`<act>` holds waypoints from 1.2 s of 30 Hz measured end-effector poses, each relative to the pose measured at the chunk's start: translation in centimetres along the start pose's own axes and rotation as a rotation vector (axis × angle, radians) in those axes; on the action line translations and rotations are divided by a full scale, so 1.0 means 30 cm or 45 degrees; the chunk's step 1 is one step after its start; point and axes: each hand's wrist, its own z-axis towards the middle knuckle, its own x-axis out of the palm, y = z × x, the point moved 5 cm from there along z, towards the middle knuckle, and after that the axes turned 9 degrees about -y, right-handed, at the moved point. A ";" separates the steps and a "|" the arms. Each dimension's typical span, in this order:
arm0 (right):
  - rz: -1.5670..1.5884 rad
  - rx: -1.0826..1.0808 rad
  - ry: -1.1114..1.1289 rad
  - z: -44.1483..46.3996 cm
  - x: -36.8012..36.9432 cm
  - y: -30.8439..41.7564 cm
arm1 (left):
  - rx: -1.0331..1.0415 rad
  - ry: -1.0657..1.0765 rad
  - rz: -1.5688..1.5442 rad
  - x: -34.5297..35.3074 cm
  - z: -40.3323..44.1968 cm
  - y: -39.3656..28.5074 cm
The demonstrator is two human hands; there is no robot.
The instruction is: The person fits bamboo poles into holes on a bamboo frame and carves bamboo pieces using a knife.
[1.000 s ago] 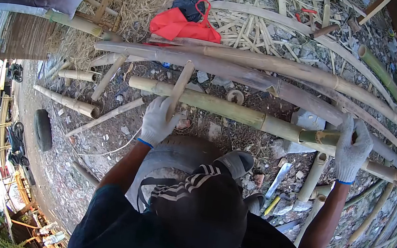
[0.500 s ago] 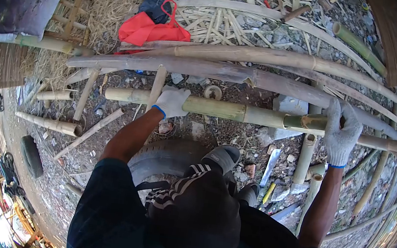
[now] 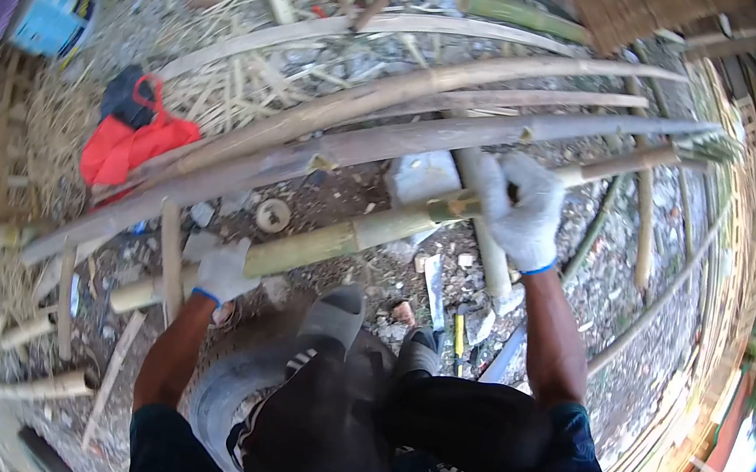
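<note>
A pale green bamboo pole [image 3: 319, 246] lies slantwise in front of me, its right end higher in view. My left hand [image 3: 225, 271], in a white glove with a blue cuff, is wrapped round the pole near its left end. Further right, my right hand [image 3: 527, 208], gloved the same way and slightly blurred, closes on the pole just past a darker, brownish patch. Its curled fingers leave a small gap between thumb and forefinger; the fingertips are partly hidden. A pale upright stake [image 3: 171, 257] stands beside my left hand.
Longer bamboo poles [image 3: 390, 147] stretch across beyond the held one. A machete [image 3: 435, 291] and a yellow-handled tool [image 3: 460, 333] lie near my feet, beside a tire [image 3: 230, 379]. A red bag [image 3: 137, 147] rests at left among bamboo strips; a white block [image 3: 423, 180] stands behind the pole.
My view has turned to the right, so the scene appears tilted. Both hands remain on the bamboo pole, and the right hand's fingers have shifted slightly.
</note>
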 end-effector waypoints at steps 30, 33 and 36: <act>-0.646 -0.261 0.326 0.182 0.038 -0.160 | 0.126 0.164 0.009 0.001 0.251 -0.325; -0.417 -0.336 0.571 0.029 0.350 -0.098 | 0.109 0.227 -0.019 -0.006 0.248 -0.312; -0.560 -0.395 0.808 -0.098 0.693 -0.129 | 0.158 0.047 -0.140 0.008 0.205 -0.310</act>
